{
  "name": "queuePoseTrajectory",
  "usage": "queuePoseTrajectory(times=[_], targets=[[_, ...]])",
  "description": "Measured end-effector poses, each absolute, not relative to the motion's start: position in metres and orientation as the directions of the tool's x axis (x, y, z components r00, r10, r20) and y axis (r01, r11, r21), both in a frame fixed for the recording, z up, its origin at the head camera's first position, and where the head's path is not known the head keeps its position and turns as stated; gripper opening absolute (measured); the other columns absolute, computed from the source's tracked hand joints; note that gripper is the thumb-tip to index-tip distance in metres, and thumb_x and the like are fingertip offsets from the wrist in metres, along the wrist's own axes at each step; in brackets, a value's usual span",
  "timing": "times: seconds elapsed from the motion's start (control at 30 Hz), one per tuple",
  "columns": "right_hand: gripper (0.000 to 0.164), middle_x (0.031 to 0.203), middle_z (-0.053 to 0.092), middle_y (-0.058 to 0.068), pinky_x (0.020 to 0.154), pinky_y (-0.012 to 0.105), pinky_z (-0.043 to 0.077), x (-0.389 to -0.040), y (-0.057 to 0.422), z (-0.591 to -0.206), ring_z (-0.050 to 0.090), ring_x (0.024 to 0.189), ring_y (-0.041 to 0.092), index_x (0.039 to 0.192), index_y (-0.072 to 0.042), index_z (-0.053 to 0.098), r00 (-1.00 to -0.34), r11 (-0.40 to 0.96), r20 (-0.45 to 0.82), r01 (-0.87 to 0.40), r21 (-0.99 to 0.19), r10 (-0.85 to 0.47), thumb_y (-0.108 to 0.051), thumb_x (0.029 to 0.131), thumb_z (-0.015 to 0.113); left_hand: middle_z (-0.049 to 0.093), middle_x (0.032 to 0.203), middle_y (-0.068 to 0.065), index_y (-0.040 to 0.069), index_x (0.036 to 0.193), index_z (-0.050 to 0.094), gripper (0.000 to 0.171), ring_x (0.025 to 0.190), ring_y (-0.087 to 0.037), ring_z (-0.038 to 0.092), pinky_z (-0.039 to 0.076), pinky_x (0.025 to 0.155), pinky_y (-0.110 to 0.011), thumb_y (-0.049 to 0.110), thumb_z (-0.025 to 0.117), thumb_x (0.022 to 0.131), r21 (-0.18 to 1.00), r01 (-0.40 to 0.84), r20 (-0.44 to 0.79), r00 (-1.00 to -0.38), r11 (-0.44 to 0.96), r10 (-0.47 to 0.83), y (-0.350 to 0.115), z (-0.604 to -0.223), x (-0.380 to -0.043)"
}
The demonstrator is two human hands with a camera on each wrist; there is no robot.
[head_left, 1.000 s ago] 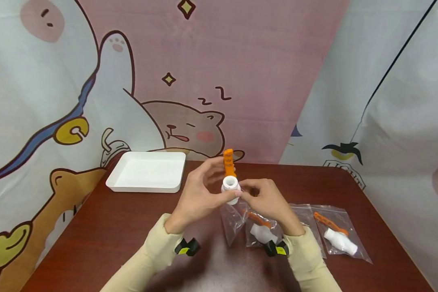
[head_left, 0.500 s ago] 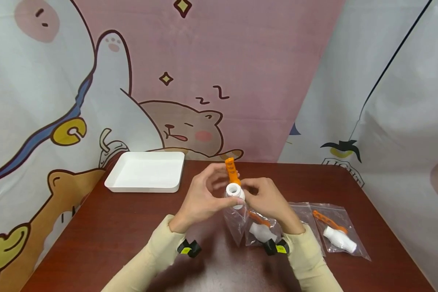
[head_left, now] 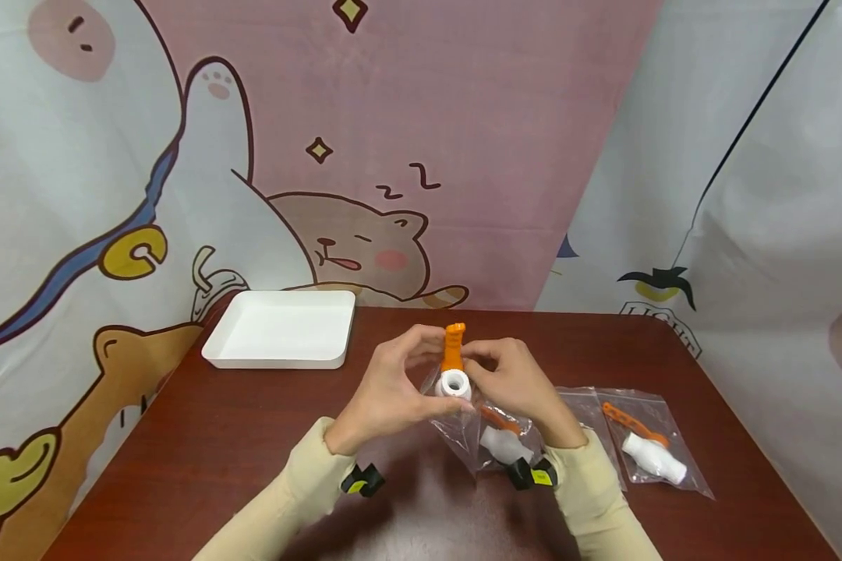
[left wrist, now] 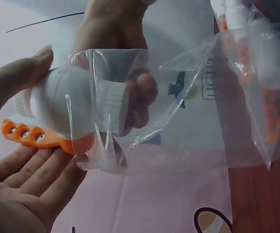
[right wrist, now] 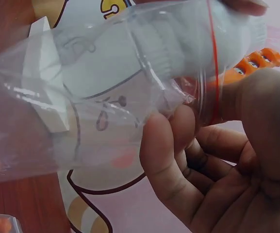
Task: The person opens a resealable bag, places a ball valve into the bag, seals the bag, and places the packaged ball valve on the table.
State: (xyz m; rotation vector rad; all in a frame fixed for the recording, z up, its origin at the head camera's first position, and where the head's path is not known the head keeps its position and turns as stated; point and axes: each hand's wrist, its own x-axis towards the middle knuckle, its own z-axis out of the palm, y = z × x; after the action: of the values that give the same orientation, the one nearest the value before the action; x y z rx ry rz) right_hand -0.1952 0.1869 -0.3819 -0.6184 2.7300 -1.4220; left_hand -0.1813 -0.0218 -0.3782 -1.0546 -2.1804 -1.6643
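My left hand holds a white plastic ball valve between its thumb and fingers. The valve's orange lever handle points away from me, with the fingers against it. A thin clear zip bag surrounds one end of the valve, while the other end and much of the handle stick out of its mouth. My right hand pinches the bag near its opening, where the red zip line shows in the right wrist view.
More bagged white valves with orange handles lie at the right on the brown table; another bagged valve lies under my right wrist. A shallow white tray stands at the back left. A printed cloth hangs behind.
Both hands stay at the valve. My left hand and the valve have moved down and slightly right, toward the right hand and the bag. The handle has shifted down with them.
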Motion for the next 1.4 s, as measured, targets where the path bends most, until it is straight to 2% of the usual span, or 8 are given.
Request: queuePoseTrajectory(times=[0.13,0.4,0.77,0.93,1.03,1.2,1.4], targets=[[0.019,0.080,0.074,0.002,0.051,0.028,0.053,-0.195,0.187,-0.381,0.061,0.054,0.016,0.107,-0.012,0.079,-0.920,0.510,0.207,-0.360,-0.781,-0.332,-0.011,0.097,0.062,0.072,0.121,-0.004,0.012,0.126,0.063,0.070,0.112,-0.015,0.071,0.055,0.102,-0.030,0.021,0.099,0.066,0.755,0.639,0.534,-0.730,0.147,0.426,-0.022,-0.378,-0.182],[0.017,0.064,0.063,0.000,0.049,0.030,0.053,-0.194,0.187,-0.379,0.058,0.050,0.014,0.102,-0.015,0.080,-0.920,0.499,0.234,-0.370,-0.784,-0.315,-0.012,0.098,0.063,0.068,0.123,0.002,0.013,0.126,0.062,0.071,0.115,-0.013,0.070,0.054,0.103,-0.027,0.020,0.099,0.065,0.776,0.597,0.469,-0.763,0.206,0.445,-0.022,-0.382,-0.183],[0.018,0.064,0.061,-0.002,0.048,0.027,0.050,-0.194,0.187,-0.379,0.055,0.051,0.011,0.094,-0.017,0.078,-0.909,0.511,0.271,-0.404,-0.759,-0.316,-0.010,0.097,0.063,0.064,0.126,0.002,0.015,0.129,0.059,0.073,0.119,-0.015,0.065,0.053,0.105,-0.027,0.018,0.098,0.067,0.754,0.620,0.477,-0.744,0.218,0.468,-0.023,-0.385,-0.183],[0.017,0.077,0.072,0.000,0.050,0.026,0.049,-0.194,0.187,-0.380,0.054,0.053,0.009,0.101,-0.016,0.080,-0.900,0.527,0.283,-0.425,-0.736,-0.331,-0.013,0.098,0.064,0.064,0.124,-0.003,0.008,0.128,0.060,0.060,0.116,-0.020,0.066,0.056,0.100,-0.029,0.001,0.089,0.075,0.736,0.646,0.505,-0.722,0.201,0.473,-0.024,-0.386,-0.185],[0.015,0.080,0.073,0.000,0.051,0.024,0.047,-0.195,0.187,-0.380,0.052,0.053,0.007,0.103,-0.015,0.080,-0.886,0.527,0.289,-0.450,-0.720,-0.362,-0.014,0.098,0.066,0.065,0.119,-0.005,0.006,0.124,0.062,0.050,0.111,-0.019,0.068,0.058,0.095,-0.029,-0.005,0.082,0.079,0.740,0.636,0.500,-0.737,0.217,0.455,-0.025,-0.389,-0.187],[0.014,0.081,0.075,-0.004,0.052,0.024,0.046,-0.193,0.188,-0.377,0.053,0.056,0.009,0.101,-0.020,0.081,-0.880,0.507,0.292,-0.458,-0.730,-0.373,-0.016,0.098,0.068,0.069,0.103,0.001,0.010,0.112,0.068,0.029,0.091,-0.012,0.070,0.061,0.081,-0.027,0.001,0.079,0.086,0.735,0.603,0.478,-0.786,0.312,0.392,-0.027,-0.391,-0.192],[0.013,0.092,0.078,-0.003,0.062,0.024,0.053,-0.193,0.188,-0.375,0.059,0.066,0.009,0.102,-0.019,0.081,-0.841,0.475,0.317,-0.516,-0.713,-0.438,-0.015,0.098,0.068,0.070,0.089,0.004,0.012,0.097,0.071,0.013,0.075,-0.006,0.066,0.058,0.066,-0.024,0.009,0.079,0.089,0.690,0.617,0.485,-0.782,0.378,0.390,-0.022,-0.384,-0.195]])
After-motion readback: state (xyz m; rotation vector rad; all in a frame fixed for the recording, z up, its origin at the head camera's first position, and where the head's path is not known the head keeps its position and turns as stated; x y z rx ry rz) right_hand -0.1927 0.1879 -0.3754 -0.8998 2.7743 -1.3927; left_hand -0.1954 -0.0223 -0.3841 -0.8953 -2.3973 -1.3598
